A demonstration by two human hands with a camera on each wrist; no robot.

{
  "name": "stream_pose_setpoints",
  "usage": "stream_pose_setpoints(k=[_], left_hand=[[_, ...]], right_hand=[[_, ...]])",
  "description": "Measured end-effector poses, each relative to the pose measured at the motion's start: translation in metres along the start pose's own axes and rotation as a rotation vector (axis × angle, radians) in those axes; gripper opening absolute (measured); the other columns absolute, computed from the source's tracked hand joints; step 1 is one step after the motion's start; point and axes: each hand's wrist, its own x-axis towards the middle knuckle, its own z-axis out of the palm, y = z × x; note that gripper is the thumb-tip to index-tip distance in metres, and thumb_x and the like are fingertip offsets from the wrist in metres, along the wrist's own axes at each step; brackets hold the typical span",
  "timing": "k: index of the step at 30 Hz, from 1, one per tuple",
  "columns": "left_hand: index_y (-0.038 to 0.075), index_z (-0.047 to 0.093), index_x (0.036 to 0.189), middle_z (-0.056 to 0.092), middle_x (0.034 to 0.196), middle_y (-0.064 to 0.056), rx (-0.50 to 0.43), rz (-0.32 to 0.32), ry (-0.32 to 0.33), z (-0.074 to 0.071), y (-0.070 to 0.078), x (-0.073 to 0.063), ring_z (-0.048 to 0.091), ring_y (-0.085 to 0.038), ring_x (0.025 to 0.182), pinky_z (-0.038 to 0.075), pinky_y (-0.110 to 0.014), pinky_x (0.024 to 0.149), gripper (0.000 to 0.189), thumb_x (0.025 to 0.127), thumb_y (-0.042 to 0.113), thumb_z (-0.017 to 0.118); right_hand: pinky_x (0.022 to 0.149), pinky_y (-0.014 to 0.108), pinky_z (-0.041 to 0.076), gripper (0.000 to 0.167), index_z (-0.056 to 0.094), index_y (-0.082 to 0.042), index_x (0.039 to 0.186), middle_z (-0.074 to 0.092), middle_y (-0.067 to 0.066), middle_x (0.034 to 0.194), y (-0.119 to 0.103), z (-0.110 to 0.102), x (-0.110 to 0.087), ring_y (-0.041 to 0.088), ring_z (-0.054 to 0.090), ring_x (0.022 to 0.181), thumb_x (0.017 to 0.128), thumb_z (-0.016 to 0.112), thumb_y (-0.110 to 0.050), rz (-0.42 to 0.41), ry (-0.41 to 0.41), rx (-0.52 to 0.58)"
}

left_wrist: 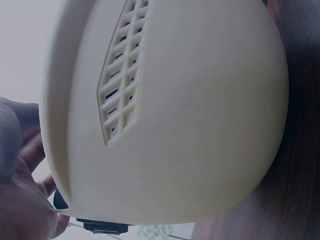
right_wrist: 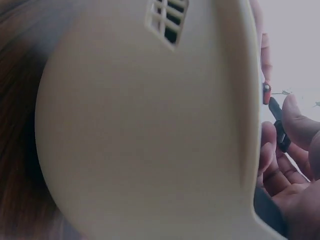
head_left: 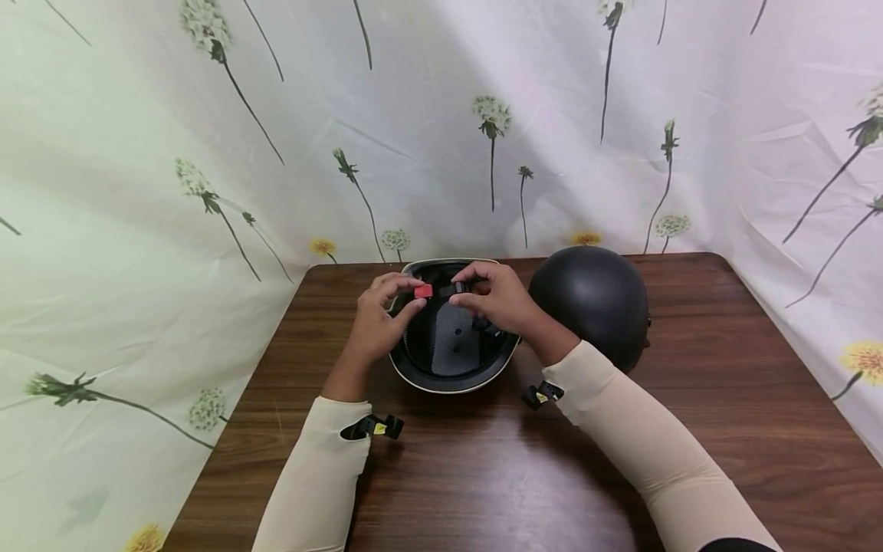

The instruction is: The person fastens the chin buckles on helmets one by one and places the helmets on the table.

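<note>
A cream helmet [head_left: 451,379] with a black lining lies upside down on the table, its opening facing up. Above that opening, my left hand [head_left: 375,322] pinches a red buckle piece [head_left: 423,291] between thumb and fingers. My right hand [head_left: 507,300] pinches a black buckle piece [head_left: 459,288] just to the right, and a small gap separates the two pieces. Both wrist views are mostly filled by the vented cream shell [left_wrist: 200,125]. In the right wrist view the black piece [right_wrist: 282,137] shows beside the thumb; most of the left hand is hidden there.
A second helmet, matte black [head_left: 589,303], sits dome up on the wooden table [head_left: 448,491], close to my right forearm. Behind the table's far edge hangs a pale curtain [head_left: 428,138] with a dandelion print.
</note>
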Motion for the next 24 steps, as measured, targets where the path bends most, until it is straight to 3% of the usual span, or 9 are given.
stream_pose_setpoints(k=[5, 10, 17, 24], left_hand=[[0.003, 0.075, 0.122, 0.066, 0.130, -0.017, 0.041, 0.014, -0.001, 0.000, 0.000, -0.001, 0.052, -0.031, 0.134, 0.047, -0.060, 0.109, 0.027, 0.095, 0.010, 0.079], [0.005, 0.075, 0.121, 0.069, 0.125, -0.015, 0.042, 0.041, -0.005, -0.001, -0.001, -0.001, 0.054, -0.029, 0.131, 0.048, -0.057, 0.108, 0.026, 0.096, 0.012, 0.078], [0.002, 0.074, 0.121, 0.069, 0.123, -0.018, 0.028, 0.050, -0.016, -0.002, -0.002, 0.000, 0.054, -0.032, 0.130, 0.047, -0.057, 0.109, 0.026, 0.096, 0.009, 0.078], [0.002, 0.072, 0.119, 0.072, 0.116, -0.014, 0.056, 0.075, -0.054, -0.003, -0.002, 0.000, 0.056, -0.030, 0.128, 0.047, -0.054, 0.107, 0.025, 0.095, 0.007, 0.078]], right_hand=[[0.060, 0.032, 0.053, 0.027, 0.074, -0.007, 0.117, 0.070, 0.011, 0.084, -0.004, 0.006, 0.000, 0.050, 0.064, 0.073, 0.092, 0.083, -0.012, -0.006, 0.022, -0.007], [0.060, 0.031, 0.052, 0.030, 0.075, -0.006, 0.118, 0.071, 0.009, 0.084, -0.005, 0.009, 0.000, 0.050, 0.066, 0.075, 0.091, 0.084, -0.014, -0.006, 0.047, -0.039], [0.058, 0.031, 0.050, 0.030, 0.076, -0.007, 0.118, 0.071, 0.009, 0.076, -0.008, 0.010, 0.000, 0.042, 0.067, 0.071, 0.090, 0.085, -0.016, 0.000, 0.065, -0.091], [0.058, 0.031, 0.052, 0.030, 0.078, -0.008, 0.116, 0.073, 0.014, 0.077, -0.009, 0.016, -0.001, 0.036, 0.068, 0.070, 0.089, 0.086, -0.018, -0.007, 0.061, -0.114]])
